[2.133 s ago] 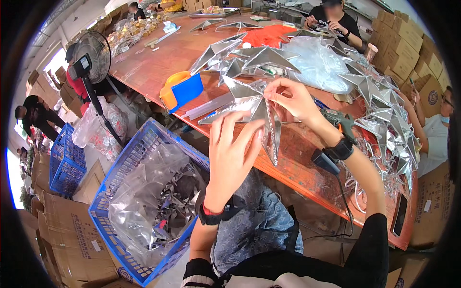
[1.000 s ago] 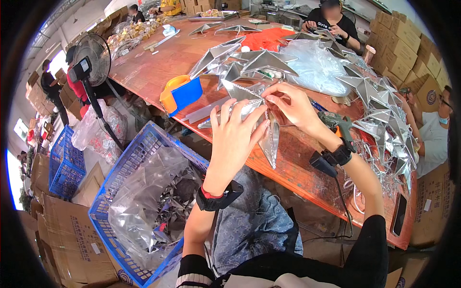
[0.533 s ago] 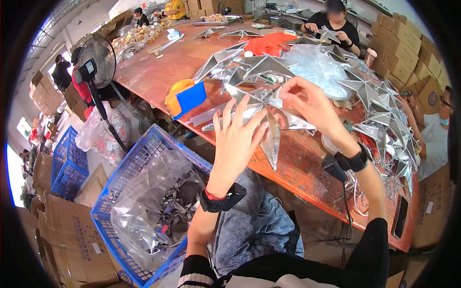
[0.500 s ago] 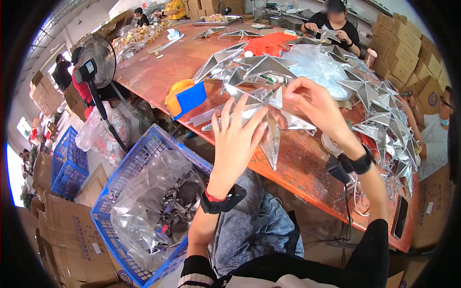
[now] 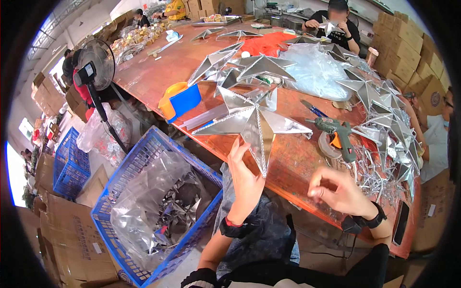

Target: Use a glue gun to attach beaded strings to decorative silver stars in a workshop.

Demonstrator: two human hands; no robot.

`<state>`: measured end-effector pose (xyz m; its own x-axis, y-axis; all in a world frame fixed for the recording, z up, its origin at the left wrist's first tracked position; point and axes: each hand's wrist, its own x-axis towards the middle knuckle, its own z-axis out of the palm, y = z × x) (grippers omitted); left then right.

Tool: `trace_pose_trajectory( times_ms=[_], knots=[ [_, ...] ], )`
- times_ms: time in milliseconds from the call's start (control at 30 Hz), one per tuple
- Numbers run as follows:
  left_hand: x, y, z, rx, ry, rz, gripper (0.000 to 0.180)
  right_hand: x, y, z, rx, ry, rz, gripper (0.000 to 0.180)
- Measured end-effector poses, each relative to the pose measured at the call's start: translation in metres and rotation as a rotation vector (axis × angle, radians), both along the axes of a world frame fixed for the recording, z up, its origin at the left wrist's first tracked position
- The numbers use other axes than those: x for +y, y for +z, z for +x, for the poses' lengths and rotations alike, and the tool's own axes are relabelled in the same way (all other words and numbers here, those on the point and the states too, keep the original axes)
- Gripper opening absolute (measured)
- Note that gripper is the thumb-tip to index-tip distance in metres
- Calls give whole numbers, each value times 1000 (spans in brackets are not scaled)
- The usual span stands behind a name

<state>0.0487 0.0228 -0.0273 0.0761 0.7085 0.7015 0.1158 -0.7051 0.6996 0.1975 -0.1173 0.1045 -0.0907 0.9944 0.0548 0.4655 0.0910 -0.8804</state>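
A silver five-pointed star (image 5: 249, 115) with beaded trim along its ridges tilts up at the table's near edge. My left hand (image 5: 246, 180) supports it by the lower point, fingers on the left side and thumb near the tip. My right hand (image 5: 341, 189) is over the front edge of the table, thumb and fingers curled together; whatever is in them is too small to make out. Just beyond it lie a green glue gun (image 5: 338, 134) with an orange trigger and a tangle of silver bead strings (image 5: 372, 180). A blue-handled pointed tool (image 5: 314, 109) lies behind the glue gun.
More silver stars (image 5: 264, 67) cover the table's middle and right. An orange and blue band roll (image 5: 182, 102) sits left of my star. A blue crate (image 5: 156, 132) holds bagged silver pieces. A phone (image 5: 400, 222) lies at the right; a co-worker (image 5: 338, 29) sits across, another person at right.
My right hand has left the star and moved down and toward me, uncovering the glue gun. The left hand has shifted from the star's face to its lower point. The co-worker has raised a star.
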Motion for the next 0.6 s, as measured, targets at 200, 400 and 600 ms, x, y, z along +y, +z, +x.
trace_pose_trajectory(
  times_ms=[200,400,600],
  knots=[
    [1,-5,16,-33,18,-83,61,2,0,1,48,127,133,5],
    [4,-11,-2,-196,-38,-155,51,-5,6,4,9,109,209,5],
    [23,-2,-30,-382,-259,-278,46,-6,6,7,-97,31,320,7]
  ],
)
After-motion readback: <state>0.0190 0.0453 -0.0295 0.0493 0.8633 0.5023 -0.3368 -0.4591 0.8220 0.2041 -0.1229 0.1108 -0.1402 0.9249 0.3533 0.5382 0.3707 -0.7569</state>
